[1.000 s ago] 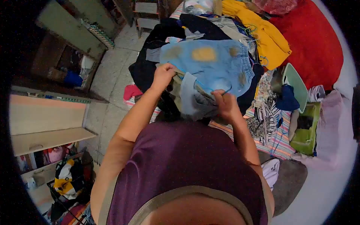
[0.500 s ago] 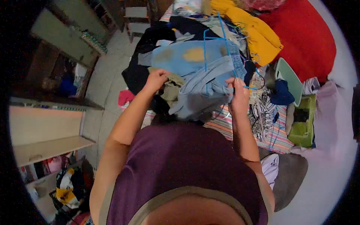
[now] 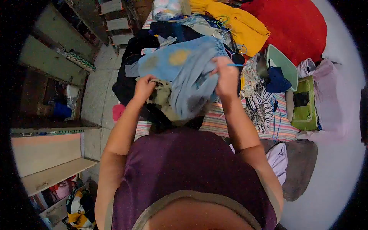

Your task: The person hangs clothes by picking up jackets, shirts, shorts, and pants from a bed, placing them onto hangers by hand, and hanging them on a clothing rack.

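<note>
A light blue pair of trousers (image 3: 191,57) with yellow and dark patches and a gathered waistband lies over the clothes pile, one part bunched toward me. My right hand (image 3: 225,74) is closed by the waistband, at the bunched fabric. A short piece of a blue clothes hanger (image 3: 234,65) sticks out of it to the right; the rest of the hanger is hidden. At the left, my left hand (image 3: 145,87) pinches the edge of a khaki garment (image 3: 163,94), close to the lower edge of the trousers.
Dark clothes (image 3: 124,86) hang over the bed's left side. Behind are a yellow garment (image 3: 245,27) and a red cover (image 3: 291,27). To the right stand a pale green tub (image 3: 288,67) and a green basket (image 3: 304,119). Patterned clothes (image 3: 260,103) lie on the striped sheet (image 3: 218,124).
My right hand has moved up and left with the hanger, whose frame now no longer shows over the trousers. The near fabric has bunched up. My left hand stays at the khaki garment.
</note>
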`<action>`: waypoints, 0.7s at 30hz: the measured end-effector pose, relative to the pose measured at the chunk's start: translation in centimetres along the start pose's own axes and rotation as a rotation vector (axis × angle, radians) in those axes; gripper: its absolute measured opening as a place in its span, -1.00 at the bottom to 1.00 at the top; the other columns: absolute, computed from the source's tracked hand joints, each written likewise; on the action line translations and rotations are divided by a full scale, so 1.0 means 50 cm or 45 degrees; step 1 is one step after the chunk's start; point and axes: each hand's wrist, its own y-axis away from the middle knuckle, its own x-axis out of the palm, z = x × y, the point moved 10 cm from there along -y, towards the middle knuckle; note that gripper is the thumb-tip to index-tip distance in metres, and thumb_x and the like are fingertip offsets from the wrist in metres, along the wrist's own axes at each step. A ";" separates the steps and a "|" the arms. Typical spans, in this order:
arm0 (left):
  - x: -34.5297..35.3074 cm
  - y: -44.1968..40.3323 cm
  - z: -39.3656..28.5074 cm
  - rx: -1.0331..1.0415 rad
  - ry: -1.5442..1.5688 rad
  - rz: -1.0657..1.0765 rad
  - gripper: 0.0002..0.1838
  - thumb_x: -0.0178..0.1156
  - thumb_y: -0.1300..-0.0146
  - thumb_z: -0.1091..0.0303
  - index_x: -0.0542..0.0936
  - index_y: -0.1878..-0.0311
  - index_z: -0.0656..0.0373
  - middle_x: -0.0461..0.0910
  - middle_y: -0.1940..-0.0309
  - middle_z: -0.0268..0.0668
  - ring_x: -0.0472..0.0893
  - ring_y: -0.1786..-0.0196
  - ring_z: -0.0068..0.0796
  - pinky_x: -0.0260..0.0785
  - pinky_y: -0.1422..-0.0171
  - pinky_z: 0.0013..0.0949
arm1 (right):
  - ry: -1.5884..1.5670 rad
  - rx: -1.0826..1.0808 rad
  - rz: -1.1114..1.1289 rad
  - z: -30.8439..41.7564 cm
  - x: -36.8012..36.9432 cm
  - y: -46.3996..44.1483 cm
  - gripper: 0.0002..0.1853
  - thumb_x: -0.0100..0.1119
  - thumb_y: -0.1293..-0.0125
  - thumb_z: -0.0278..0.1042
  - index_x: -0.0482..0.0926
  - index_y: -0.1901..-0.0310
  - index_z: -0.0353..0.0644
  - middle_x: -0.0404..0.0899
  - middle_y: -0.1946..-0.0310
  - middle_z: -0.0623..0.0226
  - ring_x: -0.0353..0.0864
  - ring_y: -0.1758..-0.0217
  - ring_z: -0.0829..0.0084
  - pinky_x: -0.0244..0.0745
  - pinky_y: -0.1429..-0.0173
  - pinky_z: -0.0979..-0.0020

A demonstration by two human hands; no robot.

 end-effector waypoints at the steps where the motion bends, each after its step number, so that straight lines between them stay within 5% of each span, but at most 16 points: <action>1: -0.005 -0.005 0.011 -0.058 -0.008 0.024 -0.74 0.12 0.02 0.40 0.55 0.20 0.21 0.58 0.38 -0.09 0.58 0.30 -0.20 0.37 0.20 -0.29 | -0.282 0.045 -0.053 -0.006 -0.015 -0.014 -0.74 0.00 -0.30 -0.23 0.55 0.28 -0.29 0.50 0.44 0.36 0.45 0.43 0.53 0.37 0.32 0.47; 2: -0.007 0.001 0.004 -0.030 -0.093 0.011 -0.74 0.12 0.02 0.39 0.55 0.20 0.21 0.58 0.38 -0.07 0.57 0.29 -0.16 0.37 0.19 -0.27 | -0.565 0.091 -0.103 -0.015 -0.025 -0.026 -0.73 -0.01 -0.30 -0.23 0.55 0.28 -0.29 0.54 0.40 0.35 0.48 0.41 0.51 0.38 0.29 0.45; 3: -0.012 0.008 -0.005 0.001 -0.182 -0.003 -0.73 0.13 0.02 0.39 0.55 0.19 0.20 0.58 0.37 -0.06 0.57 0.28 -0.12 0.38 0.18 -0.25 | -0.406 0.052 0.066 -0.013 -0.002 -0.032 -0.77 -0.01 -0.31 -0.26 0.53 0.28 -0.27 0.53 0.41 0.35 0.48 0.40 0.52 0.40 0.29 0.47; 6: -0.003 0.008 0.037 0.055 -0.276 0.031 -0.71 0.14 0.00 0.36 0.56 0.15 0.15 0.57 0.33 0.00 0.55 0.22 0.00 0.38 0.14 -0.16 | -0.531 -0.020 -0.168 0.017 -0.039 -0.034 -0.79 0.02 -0.29 -0.26 0.50 0.29 -0.24 0.51 0.44 0.37 0.46 0.43 0.53 0.41 0.33 0.48; 8: 0.008 0.016 0.069 -0.058 -0.268 0.080 -0.70 0.13 -0.01 0.36 0.56 0.13 0.15 0.56 0.31 0.02 0.55 0.20 0.00 0.38 0.13 -0.14 | -0.922 0.010 0.050 0.025 -0.006 -0.041 -0.81 0.04 -0.28 -0.25 0.48 0.29 -0.21 0.48 0.47 0.39 0.43 0.49 0.52 0.41 0.37 0.45; 12: 0.059 0.015 0.140 -0.432 0.492 0.213 -0.66 0.12 0.00 0.39 0.56 0.09 0.22 0.60 0.37 -0.24 0.56 0.32 -0.33 0.40 0.16 -0.31 | -1.024 0.278 0.138 -0.019 0.020 -0.029 -0.79 0.06 -0.26 -0.19 0.48 0.26 -0.17 0.50 0.44 0.40 0.45 0.50 0.52 0.42 0.41 0.44; 14: 0.061 0.016 0.015 -0.243 0.605 0.324 -0.62 0.11 0.01 0.41 0.55 0.06 0.22 0.58 0.37 -0.31 0.52 0.32 -0.43 0.38 0.18 -0.37 | -1.285 0.466 0.249 -0.023 0.040 -0.029 -0.76 0.04 -0.26 -0.15 0.49 0.24 -0.15 0.53 0.40 0.39 0.50 0.46 0.49 0.45 0.39 0.43; 18: 0.117 0.066 -0.180 0.168 0.573 0.623 -0.58 0.07 0.01 0.44 0.52 -0.01 0.18 0.56 0.38 -0.35 0.50 0.31 -0.50 0.37 0.20 -0.41 | -1.262 0.414 0.067 -0.036 0.041 -0.026 -0.72 0.00 -0.26 -0.14 0.51 0.16 -0.16 0.59 0.23 0.29 0.57 0.19 0.33 0.50 0.08 0.26; 21: 0.157 0.079 -0.165 0.035 0.245 0.806 -0.59 0.03 -0.03 0.46 0.52 -0.02 0.19 0.57 0.14 -0.28 0.52 0.10 -0.43 0.34 -0.05 -0.37 | -1.205 0.121 0.159 -0.038 -0.015 -0.039 -0.73 -0.01 -0.26 -0.15 0.52 0.18 -0.15 0.58 0.20 0.29 0.55 0.11 0.28 0.43 -0.04 0.20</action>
